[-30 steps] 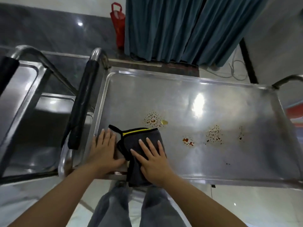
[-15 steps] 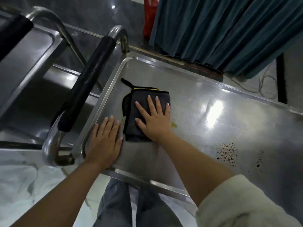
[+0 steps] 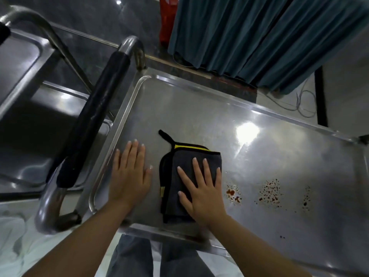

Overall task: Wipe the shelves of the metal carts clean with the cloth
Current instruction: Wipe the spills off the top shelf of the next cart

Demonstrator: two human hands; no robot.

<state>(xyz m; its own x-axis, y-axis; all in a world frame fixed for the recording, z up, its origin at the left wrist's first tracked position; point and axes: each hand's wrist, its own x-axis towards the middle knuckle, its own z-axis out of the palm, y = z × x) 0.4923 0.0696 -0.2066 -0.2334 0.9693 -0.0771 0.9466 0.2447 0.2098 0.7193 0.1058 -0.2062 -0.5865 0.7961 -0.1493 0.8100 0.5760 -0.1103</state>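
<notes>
A folded dark grey cloth (image 3: 179,162) with black edging and a yellow stripe lies on the top shelf of the steel cart (image 3: 199,108). My right hand (image 3: 201,186) presses flat on the cloth, fingers straight and spread. My left hand (image 3: 129,174) rests flat on the bare shelf just left of the cloth, near the shelf's left rim. Reddish-brown speckled stains (image 3: 269,192) dot the shelf to the right of the cloth, the nearest patch (image 3: 232,193) a little way from my right hand.
The cart's handle with a black grip (image 3: 95,118) runs along the left. A second steel cart (image 3: 22,62) stands further left. A teal curtain (image 3: 249,35), a red bag (image 3: 166,19) and loose cables (image 3: 301,102) lie beyond the shelf. My legs show below the front rim.
My right hand has drawn the cloth back toward the front of the shelf and rightward. The stain it covered before no longer shows. My left hand stays flat near the left rim.
</notes>
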